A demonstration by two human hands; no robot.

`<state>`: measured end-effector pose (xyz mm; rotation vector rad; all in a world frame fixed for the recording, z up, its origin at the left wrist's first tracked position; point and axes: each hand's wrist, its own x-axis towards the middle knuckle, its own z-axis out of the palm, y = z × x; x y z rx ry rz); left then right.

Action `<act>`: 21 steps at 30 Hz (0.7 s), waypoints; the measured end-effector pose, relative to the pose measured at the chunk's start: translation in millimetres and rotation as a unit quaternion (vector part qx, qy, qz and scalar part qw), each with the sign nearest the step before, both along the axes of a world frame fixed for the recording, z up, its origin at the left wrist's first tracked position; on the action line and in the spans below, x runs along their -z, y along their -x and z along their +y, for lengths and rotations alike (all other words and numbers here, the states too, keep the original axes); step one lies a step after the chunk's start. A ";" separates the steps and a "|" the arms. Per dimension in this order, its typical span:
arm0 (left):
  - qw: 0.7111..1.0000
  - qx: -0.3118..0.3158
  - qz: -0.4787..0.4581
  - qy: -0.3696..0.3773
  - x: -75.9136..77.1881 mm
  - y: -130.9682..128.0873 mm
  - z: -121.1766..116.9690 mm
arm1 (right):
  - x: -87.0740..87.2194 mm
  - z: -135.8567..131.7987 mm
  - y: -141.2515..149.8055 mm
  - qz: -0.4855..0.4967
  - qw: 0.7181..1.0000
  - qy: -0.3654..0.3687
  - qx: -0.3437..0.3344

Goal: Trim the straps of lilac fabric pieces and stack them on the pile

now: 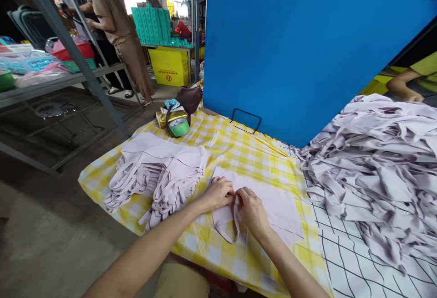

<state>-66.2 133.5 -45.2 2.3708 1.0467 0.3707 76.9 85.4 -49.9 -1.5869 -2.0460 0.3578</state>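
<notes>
Lilac cloth piece (280, 202), just one, pinched by left hand (221, 193) and right hand (251, 209), between one stack (164, 151) and one heap (382, 170).

Panel (290, 47): blue, upright.
Tape (179, 128): green, near a brown bag (191, 99).
Box (169, 63): yellow, below a teal stack (150, 24).
People (118, 22): two, standing.
</notes>
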 end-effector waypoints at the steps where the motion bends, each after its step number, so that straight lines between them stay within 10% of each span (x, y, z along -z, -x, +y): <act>1: 1.000 -0.004 0.000 -0.003 0.9 -0.5 0.2 | 0.9 0.1 1.1 0.012 1.000 0.001 0.002; 10: 0.996 -0.034 -0.064 -0.044 16.2 -1.0 -5.2 | -0.2 -16.6 4.8 0.183 0.976 0.061 0.099; 17: 0.994 -0.026 -0.102 -0.028 15.6 2.9 -11.2 | -23.4 -57.3 10.9 0.579 0.747 0.282 0.167; 21: 0.995 0.015 -0.093 0.013 7.8 13.3 -9.9 | -29.8 -90.2 18.7 0.582 0.747 0.274 0.168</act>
